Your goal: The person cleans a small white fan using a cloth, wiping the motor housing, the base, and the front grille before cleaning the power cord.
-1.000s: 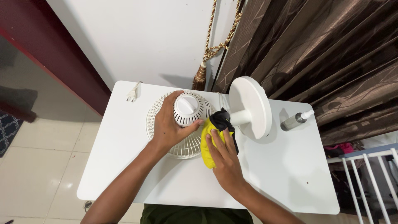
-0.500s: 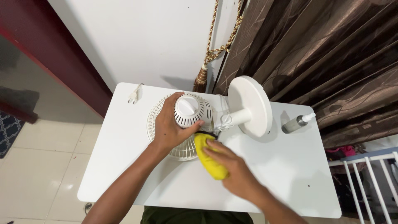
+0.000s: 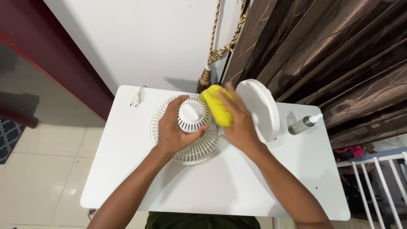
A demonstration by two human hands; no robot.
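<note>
Gripping one white fan motor housing point(image 3: 193, 114), our left hand point(image 3: 171, 129) wraps closed around it, while our right hand point(image 3: 241, 123) presses one yellow cloth point(image 3: 216, 109) flat against the housing's right side, fingers closed over it. Beneath lies one round fan grille point(image 3: 199, 149), beside one disc-shaped fan base point(image 3: 263, 108). On the white desk point(image 3: 127, 169) we count one plug point(image 3: 135, 98) and one spray bottle point(image 3: 303, 124).

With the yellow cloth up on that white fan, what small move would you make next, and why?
Probably draw the yellow cloth down along the side of the fan's motor housing. The right hand presses the cloth at the housing's far upper edge, next to the round base, while the left hand grips the housing and steadies the fan on the table.
</note>
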